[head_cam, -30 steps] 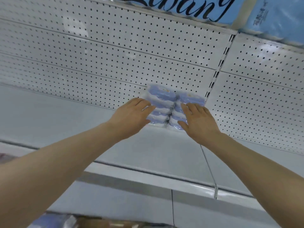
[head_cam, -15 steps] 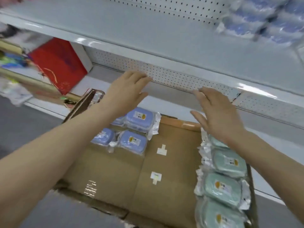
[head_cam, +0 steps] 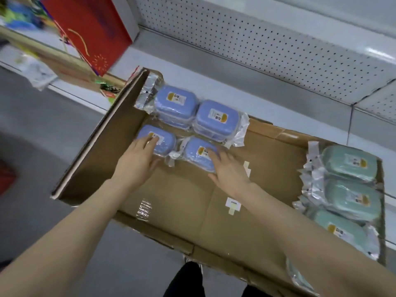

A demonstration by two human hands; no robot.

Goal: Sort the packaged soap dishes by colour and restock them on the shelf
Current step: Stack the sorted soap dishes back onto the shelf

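Straight fingers (head_cam: 147,142) of the left hand (head_cam: 137,166) lay on one blue pack (head_cam: 166,144), and the right hand (head_cam: 230,174) lay flat on its neighbour (head_cam: 196,154). Neither hand had closed round anything yet. A second earlier both had been settling blue packs on the shelf (head_cam: 321,11). They had since dropped to the cardboard box (head_cam: 177,189), near its far-left corner. Another blue pair was probably next, with the green packs (head_cam: 349,161) waiting along the right edge.

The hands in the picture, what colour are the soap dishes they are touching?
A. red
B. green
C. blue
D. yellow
C: the left hand rests on one blue soap dish and the right hand on a second blue soap dish, while the green soap dishes lie untouched at the right side of the cardboard box.
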